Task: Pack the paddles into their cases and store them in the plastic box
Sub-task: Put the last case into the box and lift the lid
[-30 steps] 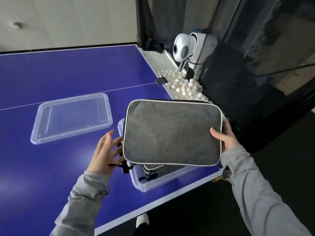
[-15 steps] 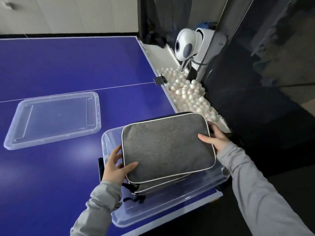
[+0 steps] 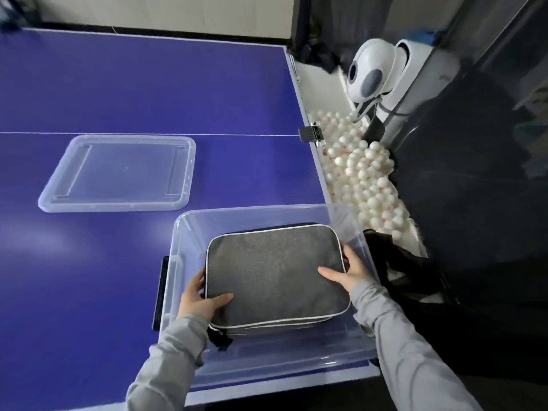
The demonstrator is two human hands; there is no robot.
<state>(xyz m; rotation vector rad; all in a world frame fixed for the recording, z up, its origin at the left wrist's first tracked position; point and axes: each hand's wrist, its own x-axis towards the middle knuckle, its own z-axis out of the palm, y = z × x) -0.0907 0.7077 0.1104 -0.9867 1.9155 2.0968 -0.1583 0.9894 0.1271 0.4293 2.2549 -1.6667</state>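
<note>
Case held between both hands inside the plastic box

Head view: a grey paddle case (image 3: 275,274) with white piping is seen lying flat inside the clear plastic box (image 3: 178,247), which stands at the near right corner of the blue table (image 3: 133,90). The case is gripped at its near-left corner by the left hand (image 3: 199,299), with the thumb laid on the top face and the fingers wrapped around the left edge. Its right edge is held by the right hand (image 3: 348,271), thumb across the top and fingers curled over the side, between the case and the box's right wall. A second piped edge is visible just under the case; whether it belongs to another case cannot be told. The clear lid (image 3: 118,173) is set flat on the table, well apart from the box, to its far left. White balls (image 3: 364,173) are heaped in a trough beside the table's right edge, with a white ball machine (image 3: 373,69) standing behind them.
</note>
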